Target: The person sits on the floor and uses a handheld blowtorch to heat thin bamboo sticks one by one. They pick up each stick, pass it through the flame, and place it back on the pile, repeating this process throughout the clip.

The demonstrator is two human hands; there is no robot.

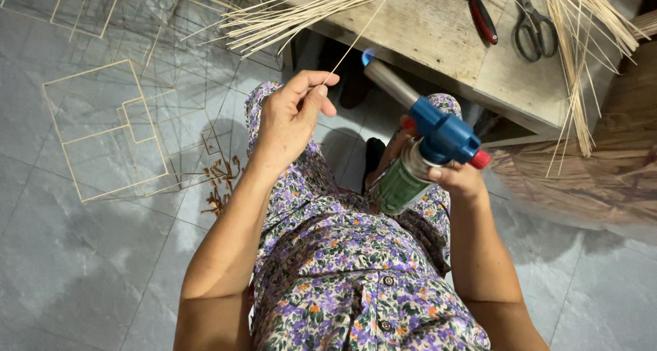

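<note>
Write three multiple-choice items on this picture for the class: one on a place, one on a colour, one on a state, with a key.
1. Where do the scissors lie?
A. on the wooden table
B. on the floor
C. on the person's lap

2. What colour is the head of the gas torch?
A. yellow
B. blue
C. white

3. What state is the torch in?
A. lying unused
B. capped
C. lit

Key: 1 A, the scissors rest on the tabletop beside the red-handled tool. 2 B, the head in the right hand is blue. 3 C, a small blue flame shows at the nozzle, near the thin bamboo stick pinched in the left hand.
</note>
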